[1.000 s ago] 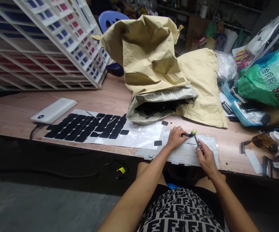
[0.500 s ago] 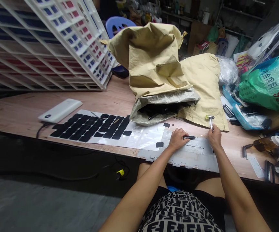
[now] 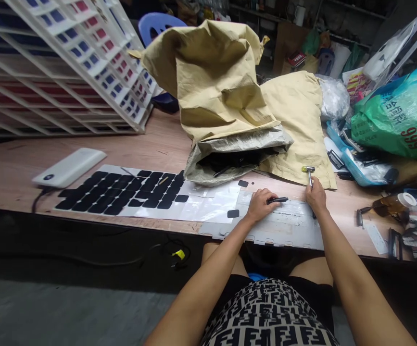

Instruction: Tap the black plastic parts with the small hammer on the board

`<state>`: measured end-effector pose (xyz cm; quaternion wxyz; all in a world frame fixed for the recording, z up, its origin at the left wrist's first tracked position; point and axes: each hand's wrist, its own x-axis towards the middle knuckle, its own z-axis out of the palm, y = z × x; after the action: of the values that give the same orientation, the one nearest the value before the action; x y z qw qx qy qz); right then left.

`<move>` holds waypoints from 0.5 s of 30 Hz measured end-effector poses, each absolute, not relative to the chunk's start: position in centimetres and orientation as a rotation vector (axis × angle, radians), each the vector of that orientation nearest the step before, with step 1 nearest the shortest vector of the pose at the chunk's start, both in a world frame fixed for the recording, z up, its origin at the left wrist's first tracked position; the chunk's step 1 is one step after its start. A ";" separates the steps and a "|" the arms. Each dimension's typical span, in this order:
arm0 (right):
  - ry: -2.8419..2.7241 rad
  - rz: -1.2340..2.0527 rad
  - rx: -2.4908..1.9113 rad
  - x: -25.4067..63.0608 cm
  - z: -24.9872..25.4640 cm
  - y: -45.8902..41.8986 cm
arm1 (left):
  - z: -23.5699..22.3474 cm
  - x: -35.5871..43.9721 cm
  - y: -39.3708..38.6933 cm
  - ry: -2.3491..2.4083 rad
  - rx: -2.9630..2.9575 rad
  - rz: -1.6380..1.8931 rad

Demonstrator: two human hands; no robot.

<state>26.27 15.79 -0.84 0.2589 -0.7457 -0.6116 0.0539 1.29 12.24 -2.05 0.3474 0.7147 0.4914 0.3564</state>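
Note:
My left hand [image 3: 259,204] pinches a slim black piece [image 3: 278,199] above the grey-white sheet [image 3: 271,226] at the table's front edge; its exact kind cannot be made out. In my right hand [image 3: 315,196] is a small hammer [image 3: 308,170], its handle gripped and its yellow-and-metal head up, near the lower edge of a flat tan sack [image 3: 295,110]. Left of my hands lies a white sheet [image 3: 208,206] bearing rows of black rounded pieces [image 3: 100,192]. A loose black rounded piece [image 3: 233,213] sits beside my left wrist.
An open tan sack [image 3: 222,81] with dark contents stands behind my hands. A white power bank [image 3: 69,167] with a cable lies left, before a white plastic crate [image 3: 67,62]. To the right are a blue basket [image 3: 360,170], a green bag [image 3: 392,115] and a brown bottle [image 3: 392,204].
The camera view has turned slightly, so the table and its contents sit further left and a little higher. Both hands keep their grips, in nearly the same places over the sheet.

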 end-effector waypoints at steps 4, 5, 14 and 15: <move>-1.660 0.119 -2.080 25.8 -0.8 15.7 | 0.3 -0.5 6.5 0.975 1.711 0.917; -1.661 0.113 -2.092 25.7 -0.7 15.7 | 0.4 -1.0 4.6 0.882 1.691 0.834; -1.655 0.099 -2.112 25.4 -0.6 15.5 | -8.0 0.3 -2.4 1.326 1.345 0.174; -1.648 0.109 -2.113 25.4 -0.6 15.5 | -8.6 0.9 -1.9 1.360 1.348 0.125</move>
<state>25.45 15.47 -0.59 0.2277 -0.7672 -0.5984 0.0395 0.92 -1.86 -8.62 0.5738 0.5752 0.5805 0.0535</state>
